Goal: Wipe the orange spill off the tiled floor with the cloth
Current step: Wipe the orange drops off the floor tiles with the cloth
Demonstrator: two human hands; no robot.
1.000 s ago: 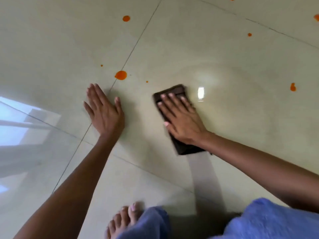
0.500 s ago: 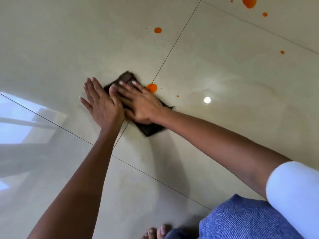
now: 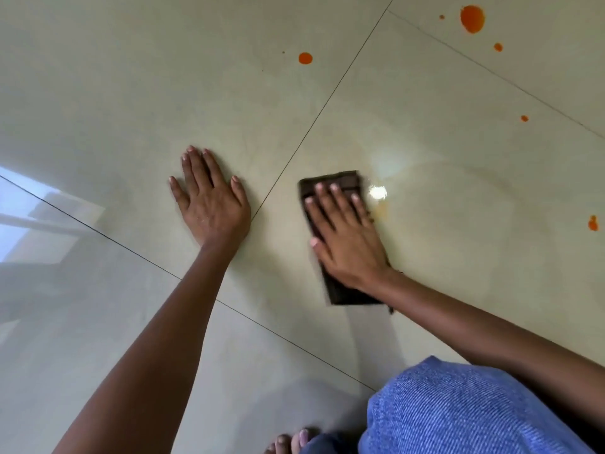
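The right hand [image 3: 347, 237] lies flat and open, palm down, pressing a folded dark brown cloth [image 3: 330, 186] against the tiled floor [image 3: 131, 77]; it is not clenched around the cloth but pins it by palm and spread fingers. The left hand [image 3: 211, 204] is also open and flat on the floor, holding nothing, set beside a grout line and apart from the cloth, apparently as a brace. The cloth sits just right of that grout line, its far end showing beyond the fingertips and its near end showing below the wrist. Judged from its folded edges and slight blur, the cloth is soft, light and limp; it should slide readily on the glossy tile and is best controlled by flat downward pressure over its middle, as here, since a pinch at one edge would likely let it unfold. A faint orange smear [image 3: 379, 209] lies touching the cloth's right side. Count: one cloth, two hands, and six distinct orange drops remaining: one large [image 3: 472, 18] and two small near the top right, one [image 3: 305, 58] left of the long grout line, one small [image 3: 524, 118] further right, one [image 3: 593, 223] by the right edge. The work appears partly done.
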